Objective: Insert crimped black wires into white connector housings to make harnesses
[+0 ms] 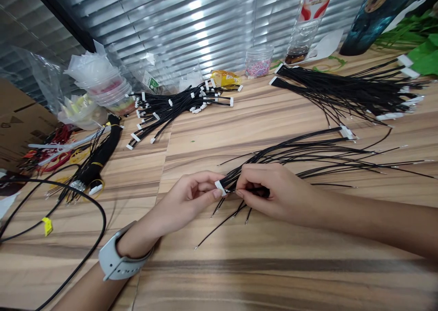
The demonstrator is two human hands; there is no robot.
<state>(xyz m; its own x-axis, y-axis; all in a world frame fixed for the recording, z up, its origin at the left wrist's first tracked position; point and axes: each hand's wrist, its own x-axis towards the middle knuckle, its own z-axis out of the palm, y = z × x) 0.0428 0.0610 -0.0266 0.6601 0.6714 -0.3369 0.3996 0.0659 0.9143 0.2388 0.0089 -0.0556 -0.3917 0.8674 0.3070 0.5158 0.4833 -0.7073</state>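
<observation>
Between thumb and fingers, my left hand point(190, 197) grips a small white connector housing point(220, 187). Black wires point(284, 144) run out of that housing to the right across the table, several ending in bare metal terminals. My right hand point(273, 187) is closed in a pinch on a thin black wire point(230, 191), its metal tip right at the housing's face. Whether the tip is inside the housing I cannot tell. Loose wire ends point(219, 231) stick out below my right hand. Another white connector point(346, 132) lies at the far end of the bundle.
Finished-looking short harnesses point(181, 103) lie at the back, and a larger wire bundle point(349, 89) at the back right. A tied wire bundle point(102, 158) and a black cable point(102, 219) are at left. Behind stand a bead jar point(259, 62), a bottle point(310, 23) and plastic tubs point(109, 89).
</observation>
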